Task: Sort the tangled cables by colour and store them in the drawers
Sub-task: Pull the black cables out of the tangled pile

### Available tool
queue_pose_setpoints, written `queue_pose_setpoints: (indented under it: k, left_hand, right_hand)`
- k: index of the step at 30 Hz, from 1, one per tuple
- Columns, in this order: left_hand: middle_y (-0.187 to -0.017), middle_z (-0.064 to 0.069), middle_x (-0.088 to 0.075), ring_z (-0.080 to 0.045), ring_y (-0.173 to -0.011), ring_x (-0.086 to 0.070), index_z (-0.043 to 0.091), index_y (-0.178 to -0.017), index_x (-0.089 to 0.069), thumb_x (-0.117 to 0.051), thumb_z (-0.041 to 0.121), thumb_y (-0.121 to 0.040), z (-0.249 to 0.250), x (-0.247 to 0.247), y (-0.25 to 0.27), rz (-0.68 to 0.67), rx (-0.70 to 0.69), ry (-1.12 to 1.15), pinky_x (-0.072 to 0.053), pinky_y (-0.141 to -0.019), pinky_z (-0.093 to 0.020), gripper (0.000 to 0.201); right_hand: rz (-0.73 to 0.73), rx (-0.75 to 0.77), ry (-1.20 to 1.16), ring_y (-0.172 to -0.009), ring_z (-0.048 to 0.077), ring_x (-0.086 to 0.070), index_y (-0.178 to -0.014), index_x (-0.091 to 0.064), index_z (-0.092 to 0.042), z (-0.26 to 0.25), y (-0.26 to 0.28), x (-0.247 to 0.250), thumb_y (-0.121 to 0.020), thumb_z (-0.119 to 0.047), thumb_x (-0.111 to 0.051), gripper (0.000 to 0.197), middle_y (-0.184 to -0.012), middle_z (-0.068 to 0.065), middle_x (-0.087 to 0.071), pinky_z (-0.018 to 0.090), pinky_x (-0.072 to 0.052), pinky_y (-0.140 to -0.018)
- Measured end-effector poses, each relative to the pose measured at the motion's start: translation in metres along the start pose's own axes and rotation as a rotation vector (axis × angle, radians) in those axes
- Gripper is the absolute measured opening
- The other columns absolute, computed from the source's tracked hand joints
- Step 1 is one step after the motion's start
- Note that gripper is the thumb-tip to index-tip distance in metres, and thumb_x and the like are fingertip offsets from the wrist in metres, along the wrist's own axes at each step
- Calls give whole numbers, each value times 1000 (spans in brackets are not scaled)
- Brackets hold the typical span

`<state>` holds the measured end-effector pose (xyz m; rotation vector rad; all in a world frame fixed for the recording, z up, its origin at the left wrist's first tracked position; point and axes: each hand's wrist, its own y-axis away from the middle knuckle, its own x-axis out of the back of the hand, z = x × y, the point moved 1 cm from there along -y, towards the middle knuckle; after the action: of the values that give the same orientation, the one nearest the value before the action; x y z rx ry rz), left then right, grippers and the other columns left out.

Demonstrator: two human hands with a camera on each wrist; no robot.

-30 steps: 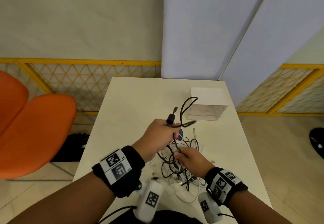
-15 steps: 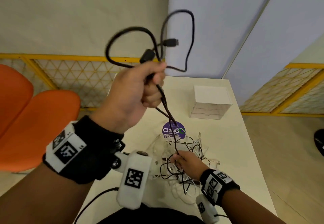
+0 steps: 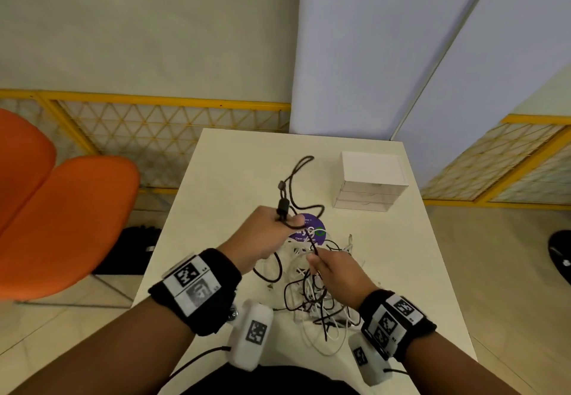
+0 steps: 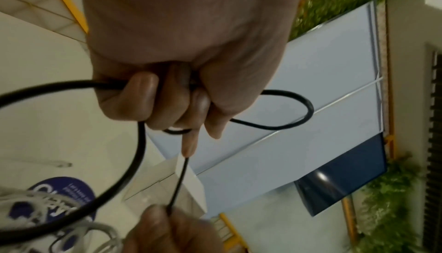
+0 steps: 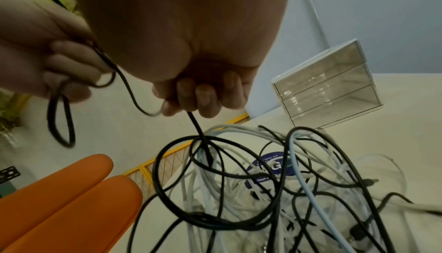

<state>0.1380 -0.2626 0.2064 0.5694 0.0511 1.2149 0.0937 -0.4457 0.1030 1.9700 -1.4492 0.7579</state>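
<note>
Cables, black and white ones knotted together, lie in a heap on the bench right under my two hands. My left hand is curled into a fist around one black cable; in the left wrist view its fingers wrap tightly over the cord, and loops of it stick out on both sides of the fist. Above those fingers the cord rises in a loop, with a plug standing just over the knuckles. From the fist the same cord runs down a short stretch to my right hand, whose fingers are pressed together and pinch it just above the heap. Below that pinch the cord dives into the tangle, threading through a black ring of cable among the white ones. Beyond my fingers, farther along the bench and to the right, stands a small drawer box with three clear drawers, all pushed in, well apart from the heap. A round purple sticker shows on the bench between the heap and the box, partly under the cords. An orange chair stands off to the left of the bench.
</note>
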Motion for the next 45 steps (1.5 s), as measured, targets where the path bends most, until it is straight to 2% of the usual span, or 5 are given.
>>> queue_pose_setpoints:
  k: [8, 21, 29, 39, 45]
  left_hand:
    - [-55, 2, -28, -12, -48, -19, 5, -108, -70, -58, 35, -101, -14, -21, -12, -222, 138, 55, -12, -48, -26, 33]
    - [-49, 2, -24, -13, -42, -21, 9, -70, -60, -56, 41, -101, 3, -20, 1, -98, 14, 127, -18, -47, -26, 44]
    - [-39, 0, -21, -13, -36, -17, 11, -64, -50, -51, 46, -98, 13, 6, 22, -322, 27, 312, -16, -47, -26, 49]
    - [-42, 1, -29, -15, -41, -23, 9, -66, -56, -53, 41, -100, 38, 33, 23, -191, -197, 132, -14, -50, -32, 47]
    - [-41, -1, -24, -15, -40, -18, 8, -68, -56, -52, 41, -102, 20, 19, 14, -140, -98, 162, -12, -51, -32, 48]
  right_hand:
    - [-24, 31, -7, -50, 9, -37, -67, -39, -22, -15, 0, 13, -105, -35, -38, 40, -55, -8, -39, 32, -33, -58]
    - [-84, -32, -251, -61, 1, -45, -71, -43, -33, -2, -8, -7, -103, -25, -49, 33, -63, -24, -51, 16, -32, -61]
    - [-160, -96, 80, -88, 17, -60, -109, -62, -35, 10, -23, -12, -99, -54, -37, 33, -96, -7, -65, 34, -48, -77]
    - [-66, -183, -87, -71, 17, -54, -79, -56, -16, 31, -4, -10, -100, -36, -47, 30, -73, 0, -58, 43, -46, -75]
    - [-7, -3, -423, -84, 8, -55, -99, -65, -27, -37, 13, 51, -92, -14, -64, 15, -99, -9, -62, 16, -41, -76]
